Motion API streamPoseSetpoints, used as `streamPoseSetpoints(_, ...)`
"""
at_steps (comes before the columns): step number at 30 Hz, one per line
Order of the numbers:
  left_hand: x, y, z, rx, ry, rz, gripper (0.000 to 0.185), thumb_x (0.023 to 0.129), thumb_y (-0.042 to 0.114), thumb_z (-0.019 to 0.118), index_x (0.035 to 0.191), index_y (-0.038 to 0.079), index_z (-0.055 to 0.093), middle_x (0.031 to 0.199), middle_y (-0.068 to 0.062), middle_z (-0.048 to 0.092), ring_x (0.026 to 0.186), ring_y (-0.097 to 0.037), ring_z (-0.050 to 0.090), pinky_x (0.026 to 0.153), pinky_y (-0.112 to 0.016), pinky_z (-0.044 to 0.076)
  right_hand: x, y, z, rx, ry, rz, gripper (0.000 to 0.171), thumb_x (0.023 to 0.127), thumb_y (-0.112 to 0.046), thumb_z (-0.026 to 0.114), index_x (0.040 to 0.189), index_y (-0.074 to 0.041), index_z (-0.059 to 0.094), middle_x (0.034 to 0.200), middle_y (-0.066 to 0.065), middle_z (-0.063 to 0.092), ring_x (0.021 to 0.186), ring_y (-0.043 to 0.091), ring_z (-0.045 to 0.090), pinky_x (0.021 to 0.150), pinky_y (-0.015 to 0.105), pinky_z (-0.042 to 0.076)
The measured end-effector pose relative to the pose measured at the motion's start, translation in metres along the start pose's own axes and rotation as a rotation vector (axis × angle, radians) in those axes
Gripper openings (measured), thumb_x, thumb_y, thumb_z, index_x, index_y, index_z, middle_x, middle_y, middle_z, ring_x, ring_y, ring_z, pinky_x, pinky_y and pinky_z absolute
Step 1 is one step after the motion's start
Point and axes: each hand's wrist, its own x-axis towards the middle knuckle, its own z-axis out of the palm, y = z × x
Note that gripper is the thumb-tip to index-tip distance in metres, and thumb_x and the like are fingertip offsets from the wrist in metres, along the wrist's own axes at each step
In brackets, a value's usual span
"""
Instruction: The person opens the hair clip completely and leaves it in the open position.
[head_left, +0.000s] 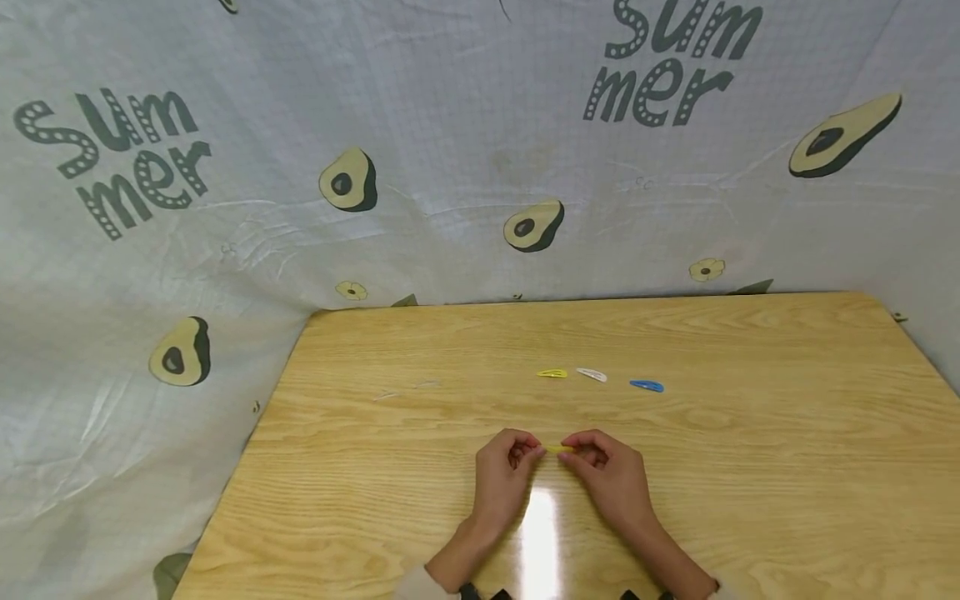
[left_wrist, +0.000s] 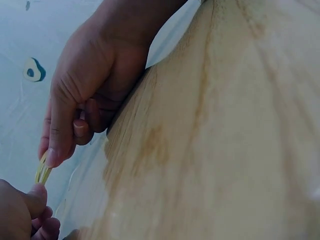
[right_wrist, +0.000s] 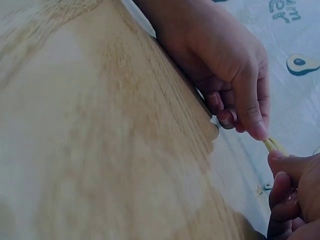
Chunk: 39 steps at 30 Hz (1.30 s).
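A yellow snap hair clip [head_left: 557, 449] is stretched between my two hands above the wooden table. My left hand [head_left: 504, 477] pinches one end between thumb and forefinger. The other end is pinched the same way by my right hand [head_left: 617, 481]. In the left wrist view the clip's slim open frame [left_wrist: 43, 172] shows between the fingertips of both hands. The right wrist view also has the clip [right_wrist: 272, 145], partly covered by fingers. Beyond the hands lie a second yellow hair clip [head_left: 552, 374], a white hair clip [head_left: 592, 375] and a blue hair clip [head_left: 647, 386].
Two thin pale objects lie on the left of the table [head_left: 750, 475], a left one [head_left: 386, 395] and a right one [head_left: 427, 384]; their kind is unclear. A white cloth [head_left: 435, 250] printed with avocados hangs behind and to the left. Light glares near the table's front.
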Motion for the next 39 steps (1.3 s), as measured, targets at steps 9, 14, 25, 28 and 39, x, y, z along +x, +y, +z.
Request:
streamPoseSetpoints(9,0.001,0.001,0.001,0.005,0.022,0.037,0.008,0.084,0.010,0.074,0.085,0.008,0.066,0.075,0.003,0.061,0.061,-0.005,0.050,0.051,-0.019,0.043,0.000,-0.002,-0.003,0.036,0.023,0.011,0.015,0.077,-0.020,0.082,0.087,-0.016,0.072,0.070,-0.002,0.065,0.057,0.015,0.057,0.049,0.024,0.043)
streamPoseSetpoints(14,-0.001,0.000,0.001,0.013,0.018,0.046,0.008,0.085,0.011,0.073,0.085,0.008,0.065,0.074,0.003,0.061,0.060,-0.004,0.048,0.050,-0.019,0.043,-0.001,-0.001,-0.001,0.055,0.030,0.010,0.015,0.076,-0.019,0.082,0.086,-0.015,0.072,0.071,-0.002,0.066,0.057,0.015,0.058,0.049,0.024,0.045)
streamPoseSetpoints(25,0.000,0.000,0.000,-0.013,0.025,0.045,0.009,0.084,0.011,0.073,0.085,0.006,0.065,0.074,0.002,0.061,0.058,-0.004,0.048,0.048,-0.020,0.043,-0.003,-0.007,0.003,0.060,0.079,-0.039,0.014,0.075,-0.012,0.082,0.084,-0.010,0.072,0.073,0.000,0.066,0.057,0.014,0.058,0.049,0.023,0.045)
streamPoseSetpoints(28,0.000,0.001,-0.001,-0.019,0.026,0.051,0.009,0.084,0.010,0.073,0.084,0.006,0.065,0.074,0.001,0.061,0.057,-0.004,0.048,0.048,-0.019,0.042,-0.007,-0.025,0.001,0.051,0.088,-0.031,0.012,0.075,-0.004,0.081,0.083,-0.005,0.071,0.072,0.003,0.066,0.056,0.015,0.057,0.049,0.022,0.044)
streamPoseSetpoints(39,0.000,0.001,0.000,-0.003,0.045,0.087,0.010,0.083,0.006,0.074,0.082,0.006,0.064,0.075,0.002,0.062,0.057,-0.003,0.047,0.047,-0.019,0.042,-0.011,-0.044,0.000,0.046,0.111,-0.023,0.011,0.074,0.002,0.079,0.080,-0.001,0.070,0.070,0.006,0.066,0.055,0.019,0.059,0.049,0.021,0.045)
